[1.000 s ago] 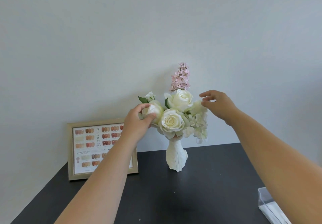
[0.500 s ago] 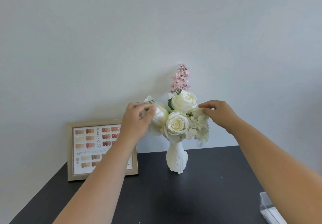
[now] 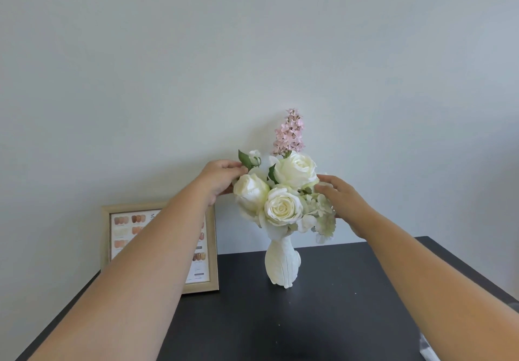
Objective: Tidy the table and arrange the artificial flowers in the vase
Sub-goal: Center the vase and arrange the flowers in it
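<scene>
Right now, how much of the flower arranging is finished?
Done: the white roses and pink sprig stand in the white vase. In hand: left hand and right hand adjust the bouquet's sides. Left: final adjusting; a clear item lies at the table's edge.

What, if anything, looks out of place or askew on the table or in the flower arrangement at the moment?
Nothing stands out. The white vase stands upright on the dark table with the flowers seated in it, the picture frame leans against the wall, and the left hand and right hand touch the bouquet's sides.
</scene>
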### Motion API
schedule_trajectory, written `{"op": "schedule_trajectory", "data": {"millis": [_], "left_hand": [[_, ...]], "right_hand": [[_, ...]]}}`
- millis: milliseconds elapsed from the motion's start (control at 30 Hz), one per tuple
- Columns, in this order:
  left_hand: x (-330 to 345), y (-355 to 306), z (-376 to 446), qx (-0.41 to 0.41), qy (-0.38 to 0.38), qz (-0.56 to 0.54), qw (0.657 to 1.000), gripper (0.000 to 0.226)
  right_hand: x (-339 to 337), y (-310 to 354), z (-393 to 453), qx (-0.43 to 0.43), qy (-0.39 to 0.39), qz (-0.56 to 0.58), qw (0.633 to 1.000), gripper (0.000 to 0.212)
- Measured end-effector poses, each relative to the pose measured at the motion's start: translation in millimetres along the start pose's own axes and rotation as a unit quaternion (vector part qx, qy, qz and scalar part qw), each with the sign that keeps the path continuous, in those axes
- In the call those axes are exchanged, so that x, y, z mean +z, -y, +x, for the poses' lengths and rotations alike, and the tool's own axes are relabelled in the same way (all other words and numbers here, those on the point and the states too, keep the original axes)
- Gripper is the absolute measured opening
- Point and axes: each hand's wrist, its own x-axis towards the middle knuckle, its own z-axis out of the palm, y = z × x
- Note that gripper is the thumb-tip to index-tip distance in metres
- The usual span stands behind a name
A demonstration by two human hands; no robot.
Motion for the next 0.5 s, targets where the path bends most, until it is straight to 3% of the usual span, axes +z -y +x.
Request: {"op": "schedule_trajectory", "data": {"millis": [133, 267, 367, 433, 500], "left_hand": [[5, -17, 15, 0.037, -0.058, 0.019, 0.997, 0.016], [11, -37, 26, 0.078, -0.139, 0.000, 0.987, 0.021], [23, -43, 24, 0.094, -0.136, -0.007, 0.986, 0.020], [31, -39, 18, 0.099, -0.108, 0.074, 0.986, 0.022], [38, -34, 10, 0.120, -0.076, 0.238, 0.961, 0.019]], "right_hand": [[0, -1, -1, -0.013, -0.012, -0.006, 1.000, 0.035], [-1, -3, -2, -0.017, -0.017, -0.021, 0.999, 0.034], [-1, -3, -4, -0.022, -0.019, -0.023, 0.999, 0.022], [0, -3, -5, -0.025, -0.020, -0.027, 0.999, 0.021], [0, -3, -7, -0.027, -0.022, -0.031, 0.999, 0.022]]}}
